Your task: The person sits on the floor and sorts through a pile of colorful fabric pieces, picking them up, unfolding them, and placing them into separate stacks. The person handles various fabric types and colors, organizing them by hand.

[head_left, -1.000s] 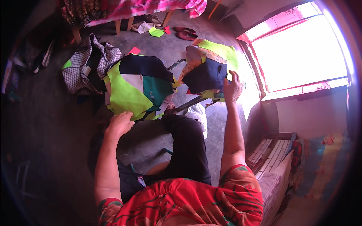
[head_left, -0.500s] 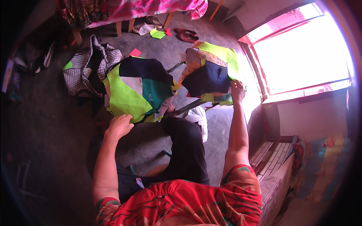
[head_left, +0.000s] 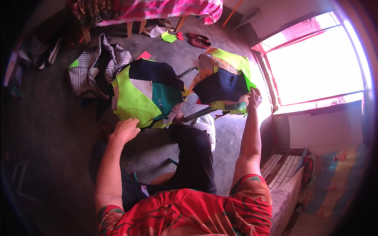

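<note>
While pinching lime fabric corner point(head_left: 249, 83) with right hand point(head_left: 254, 97) at two o'clock, touching near edge of left fabric pile point(head_left: 138, 96), ten o'clock, with left hand point(head_left: 126, 129); cannot tell whether gripping. Already stacked in layers; not visibly lifted clear of right pile point(head_left: 220, 86), one o'clock; seemingly unfinished.

Maroon shoes point(head_left: 199, 42) on floor point(head_left: 59, 129), near pink plaid cloth point(head_left: 165, 10) above wooden legs point(head_left: 129, 30); bright window point(head_left: 315, 63) at right.

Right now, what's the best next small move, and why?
Perhaps lift the lime cloth piece off the right-hand pile with the right hand: it seems to hold that piece's corner, and the left hand is at the left-hand pile's lower edge.
</note>
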